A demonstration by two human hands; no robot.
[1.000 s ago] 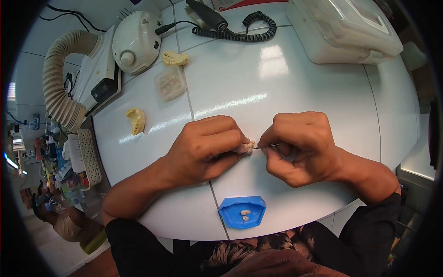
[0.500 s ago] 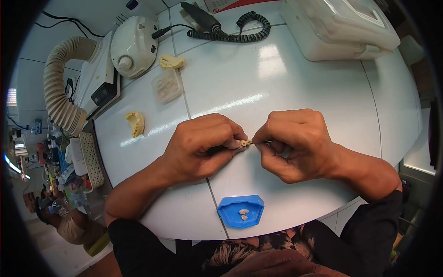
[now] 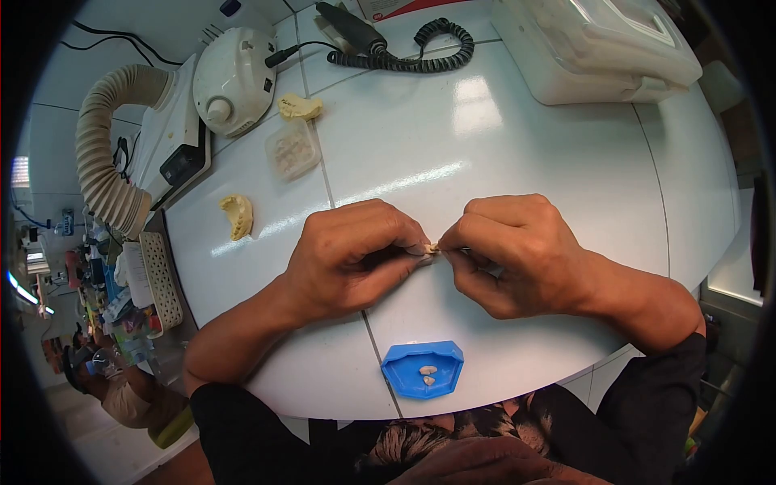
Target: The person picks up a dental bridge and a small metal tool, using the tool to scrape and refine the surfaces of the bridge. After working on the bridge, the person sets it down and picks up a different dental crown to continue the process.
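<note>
Over the middle of the white table (image 3: 566,162), my left hand (image 3: 356,255) pinches a tiny cream-coloured piece (image 3: 431,249) between thumb and fingertips. My right hand (image 3: 517,255) is closed in a pinch from the other side, its fingertips against the piece; a thin tool seems to be in it, mostly hidden by the fingers. Nearer my body lies a blue tray (image 3: 398,380) holding two small pale pieces (image 3: 428,370). A yellowish dental cast (image 3: 237,217) is left of my left hand.
Another cast (image 3: 300,107) and a small clear box (image 3: 293,150) lie farther back. Beyond are a white machine with hose (image 3: 113,145), a white unit (image 3: 234,81), a black handpiece (image 3: 352,28) with coiled cord and a large plastic case (image 3: 594,52). A person (image 3: 129,396) is at far left.
My right hand has shifted slightly left, so its fingertips are closer to my left fingertips. The small piece between them is more covered.
</note>
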